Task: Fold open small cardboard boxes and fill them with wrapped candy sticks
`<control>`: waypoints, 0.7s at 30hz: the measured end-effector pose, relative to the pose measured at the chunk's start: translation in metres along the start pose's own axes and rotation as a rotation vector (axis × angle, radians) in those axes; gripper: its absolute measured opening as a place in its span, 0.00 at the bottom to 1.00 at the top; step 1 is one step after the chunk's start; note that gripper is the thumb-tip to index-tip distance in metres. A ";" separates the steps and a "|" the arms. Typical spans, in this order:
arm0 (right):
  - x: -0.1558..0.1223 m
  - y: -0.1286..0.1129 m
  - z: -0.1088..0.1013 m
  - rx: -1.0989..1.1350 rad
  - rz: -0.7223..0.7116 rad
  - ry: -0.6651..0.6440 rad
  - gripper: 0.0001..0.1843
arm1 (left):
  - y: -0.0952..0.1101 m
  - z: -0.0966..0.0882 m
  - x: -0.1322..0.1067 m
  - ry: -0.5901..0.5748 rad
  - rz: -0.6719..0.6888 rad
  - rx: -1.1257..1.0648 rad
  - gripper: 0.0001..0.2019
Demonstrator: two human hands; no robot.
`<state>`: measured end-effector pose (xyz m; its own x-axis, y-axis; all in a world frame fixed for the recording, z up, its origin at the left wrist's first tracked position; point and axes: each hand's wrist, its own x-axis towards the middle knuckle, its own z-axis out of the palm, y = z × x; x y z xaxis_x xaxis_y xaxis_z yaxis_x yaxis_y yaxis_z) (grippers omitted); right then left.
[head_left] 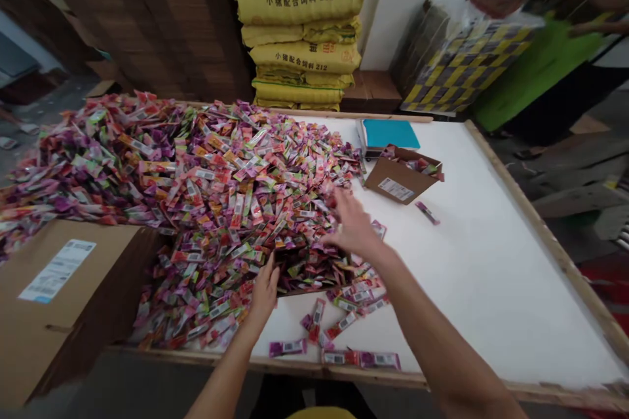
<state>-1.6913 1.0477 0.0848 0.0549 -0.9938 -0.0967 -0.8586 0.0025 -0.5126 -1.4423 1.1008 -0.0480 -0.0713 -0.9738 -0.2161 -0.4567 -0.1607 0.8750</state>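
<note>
A small open cardboard box point(301, 293) sits at the near edge of a big heap of small wrapped snack sticks point(236, 170); more of the sticks lie inside it. My left hand point(265, 285) grips the box's left side, fingers along the wall. Above the box's right rear side is my right hand point(354, 226), slightly blurred, its fingers apart and bent toward the heap. Nothing shows in its grasp, though its fingertips overlap the packets behind. Several loose sticks point(339, 325) lie on the white table just in front and to the right of the box.
A large labelled carton point(63, 294) stands at the left. Another small box point(393, 183) of sticks tilts beside a blue-topped stack point(393, 133). Wooden strips point(545, 222) edge the white table point(481, 262). Yellow sacks point(299, 3) rise behind; a person point(555, 65) is at the right.
</note>
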 end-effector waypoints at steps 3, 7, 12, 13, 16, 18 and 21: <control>-0.025 -0.005 0.044 -0.193 -0.162 -0.296 0.66 | -0.003 -0.008 -0.005 -0.030 -0.198 -0.281 0.26; -0.067 0.034 0.091 -0.263 -0.290 -0.252 0.32 | -0.044 0.001 -0.008 0.081 -0.632 -0.641 0.26; -0.102 0.106 0.093 -0.094 -0.242 -0.133 0.17 | -0.071 0.054 0.000 0.064 -0.696 -0.837 0.21; -0.106 0.117 0.089 -0.059 -0.233 -0.079 0.18 | -0.064 0.065 0.004 0.017 -0.697 -0.898 0.22; -0.114 0.147 0.060 -0.014 -0.208 0.137 0.18 | -0.018 0.101 0.031 -0.153 -0.662 -0.975 0.24; -0.114 0.167 0.024 -0.047 -0.144 0.284 0.17 | 0.028 0.132 0.059 -0.310 -0.555 -0.965 0.29; -0.102 0.206 -0.038 -0.163 -0.002 0.389 0.17 | 0.099 0.199 0.102 -0.509 -0.235 -0.700 0.40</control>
<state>-1.8929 1.1455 0.0217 -0.1128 -0.9618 0.2495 -0.9298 0.0136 -0.3679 -1.6711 1.0172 -0.0697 -0.5046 -0.7411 -0.4430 0.1242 -0.5700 0.8122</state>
